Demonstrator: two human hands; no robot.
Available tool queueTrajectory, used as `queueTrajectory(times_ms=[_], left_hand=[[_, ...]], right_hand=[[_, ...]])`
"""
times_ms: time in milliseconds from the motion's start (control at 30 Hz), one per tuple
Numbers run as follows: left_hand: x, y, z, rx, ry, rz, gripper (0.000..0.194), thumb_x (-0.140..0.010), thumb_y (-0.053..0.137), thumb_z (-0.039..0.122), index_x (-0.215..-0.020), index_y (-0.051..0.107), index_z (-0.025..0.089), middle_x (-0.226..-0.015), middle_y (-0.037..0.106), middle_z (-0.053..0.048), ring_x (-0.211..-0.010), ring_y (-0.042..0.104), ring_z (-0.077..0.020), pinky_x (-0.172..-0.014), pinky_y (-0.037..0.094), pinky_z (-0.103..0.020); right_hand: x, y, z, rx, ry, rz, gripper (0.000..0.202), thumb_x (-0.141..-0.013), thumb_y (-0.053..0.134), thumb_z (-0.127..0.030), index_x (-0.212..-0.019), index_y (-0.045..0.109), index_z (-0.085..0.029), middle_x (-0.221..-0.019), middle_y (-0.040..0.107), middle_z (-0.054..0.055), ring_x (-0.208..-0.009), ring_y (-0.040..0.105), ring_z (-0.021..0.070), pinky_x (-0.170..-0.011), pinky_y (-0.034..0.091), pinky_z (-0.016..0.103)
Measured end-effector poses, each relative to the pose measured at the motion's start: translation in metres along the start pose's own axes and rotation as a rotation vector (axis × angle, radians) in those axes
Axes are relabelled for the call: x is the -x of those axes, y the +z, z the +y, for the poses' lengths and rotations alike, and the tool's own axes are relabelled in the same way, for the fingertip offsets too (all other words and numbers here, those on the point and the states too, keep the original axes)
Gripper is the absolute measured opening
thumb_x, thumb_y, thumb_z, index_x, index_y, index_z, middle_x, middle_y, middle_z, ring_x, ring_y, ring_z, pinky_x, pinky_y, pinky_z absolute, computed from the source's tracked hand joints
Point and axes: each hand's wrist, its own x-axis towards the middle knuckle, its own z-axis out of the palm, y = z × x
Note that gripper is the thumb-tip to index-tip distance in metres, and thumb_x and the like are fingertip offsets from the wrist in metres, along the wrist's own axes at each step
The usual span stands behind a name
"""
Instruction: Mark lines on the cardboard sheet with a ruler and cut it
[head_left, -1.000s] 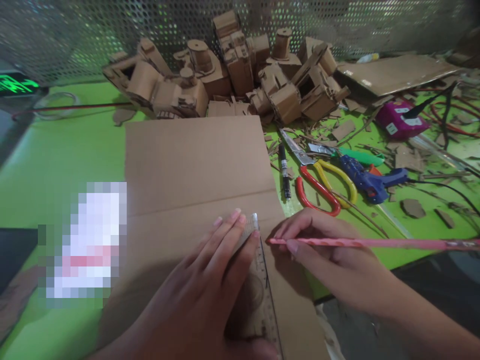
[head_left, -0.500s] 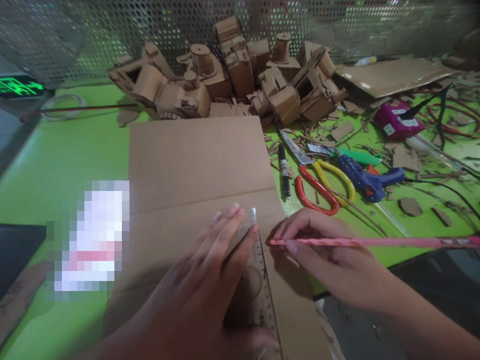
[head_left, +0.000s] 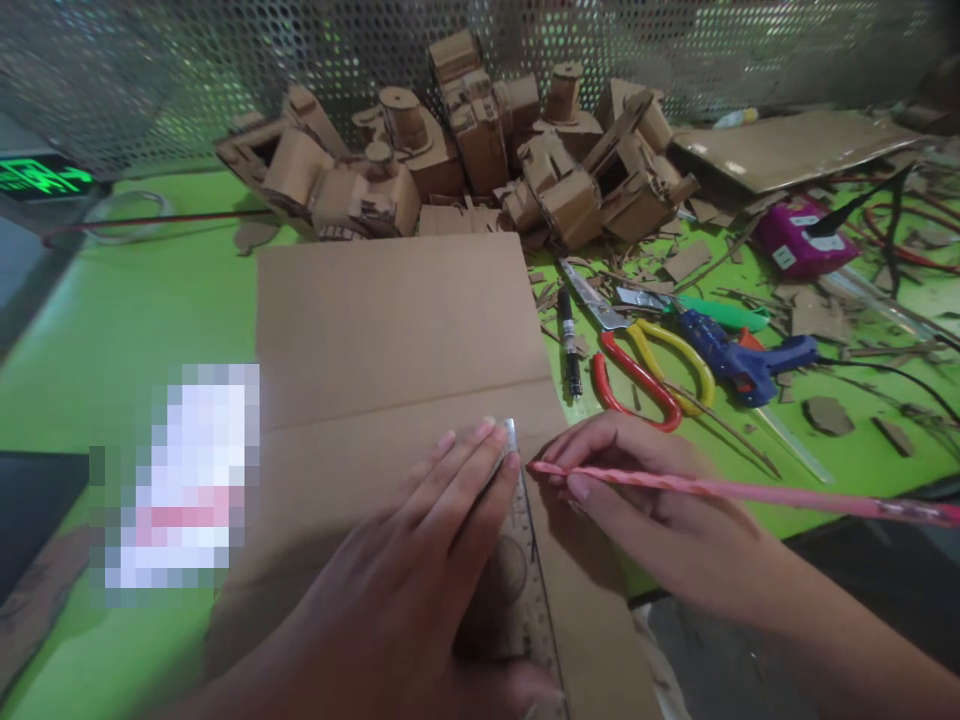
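Pink and slender, the pencil (head_left: 750, 491) is pinched between the thumb and fingertips of the right hand (head_left: 637, 500), close behind its tip. It looks light and stiff, its twisted barrel likely giving fair grip; the present hold seems the right place, though the long free end might sway. Its long axis runs crosswise: the tip points left from the fingers, just beside the edge of the ruler (head_left: 523, 590), and the tail passes over the palm and out to the right. Whether the tip touches the cardboard (head_left: 390, 320), I cannot tell.

Clear and thin, the ruler lies on the cardboard beneath the left hand (head_left: 412, 545), whose extended fingers press down rather than grip. It is probably light, fairly rigid and apt to slide, so pressure along its length should suit it better than a pinch. It runs lengthwise, from just beyond the left fingertips back past the thumb towards the person. The cardboard, likely light and stiff, stretches well ahead of those fingertips, with a crease across it just beyond them.
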Motion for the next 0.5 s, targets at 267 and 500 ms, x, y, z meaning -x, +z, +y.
queueTrajectory(times_ms=[267,500], left_hand=[[-0.0003,-0.0003,0.0026,0.028,-0.055,-0.04,0.122,-0.081,0.056,0.09,-0.164,0.026,0.006,-0.171,0.034,-0.02,-0.154,0.041,-0.0377,-0.124,0.039,-0.049],[-0.0009,-0.0019,0.0014,0.093,-0.055,-0.042,0.121,-0.083,0.058,0.088,-0.166,0.023,0.008,-0.17,0.036,-0.021,-0.154,0.039,-0.0379,-0.126,0.036,-0.051]], right_hand=[[-0.0007,-0.0009,-0.001,0.018,0.029,0.003,0.013,-0.106,0.059,-0.034,-0.11,0.07,-0.029,-0.111,0.075,0.002,-0.1,0.072,0.0185,-0.086,0.058,0.033],[-0.0014,-0.0004,-0.0008,0.056,0.039,0.006,0.015,-0.106,0.06,-0.036,-0.113,0.071,-0.03,-0.113,0.076,0.001,-0.101,0.072,0.0183,-0.087,0.058,0.033]])
